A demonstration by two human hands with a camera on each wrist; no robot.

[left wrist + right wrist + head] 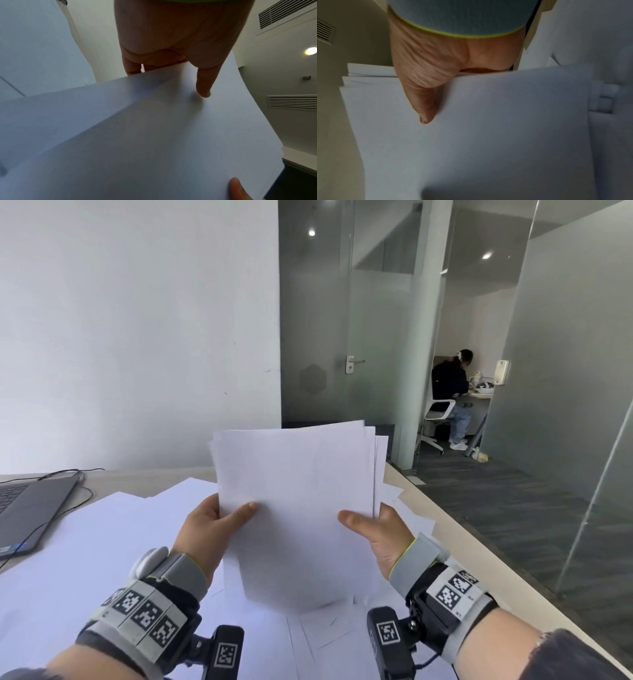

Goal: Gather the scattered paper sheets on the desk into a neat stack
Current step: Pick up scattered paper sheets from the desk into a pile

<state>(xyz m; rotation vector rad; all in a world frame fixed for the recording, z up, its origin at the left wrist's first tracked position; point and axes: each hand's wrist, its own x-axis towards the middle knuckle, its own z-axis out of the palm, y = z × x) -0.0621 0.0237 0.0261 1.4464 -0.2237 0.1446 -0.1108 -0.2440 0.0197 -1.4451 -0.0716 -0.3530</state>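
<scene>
A bundle of white paper sheets [298, 508] stands almost upright above the desk, its top edges fanned unevenly. My left hand [209, 529] grips its left edge, thumb on the front and fingers behind. My right hand [380, 535] grips the right edge the same way. In the left wrist view the left thumb presses on the bundle [154, 135]. The right wrist view shows the right thumb lying on the front sheet [488, 128], with several offset sheet edges behind it. More loose sheets [102, 542] lie spread over the desk under and around the bundle.
A grey laptop [27, 508] with a black cable sits at the desk's left. The desk's right edge [479, 563] runs diagonally beside a carpeted floor. Beyond are a glass door and a seated person [452, 395] in another room.
</scene>
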